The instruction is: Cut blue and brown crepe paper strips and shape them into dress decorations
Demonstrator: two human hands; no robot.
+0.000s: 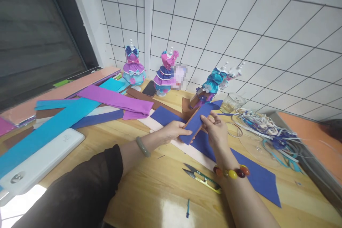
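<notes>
My left hand (175, 131) pinches the near end of a folded dark blue strip (194, 123), its thumb lying on top. Further up, the fingers of my right hand (216, 130) close on the right edge of the same strip, which has a brown layer showing along its left side. Beneath both hands runs a longer blue strip (256, 176) lying across the table, with a pale pink strip (191, 149) beside it. Yellow-handled thread snips (203, 178) rest on the wood just below my right hand. The undersides of my fingers are partly hidden.
Purple (120, 101), turquoise and brown strips lie piled at the left, near a white lamp-like device (45, 158). Several small dressed mannequins (133, 64) stand along the tiled wall. Cut scraps (256, 123) and a glass jar (233, 102) are at the right, near a grey-edged orange surface.
</notes>
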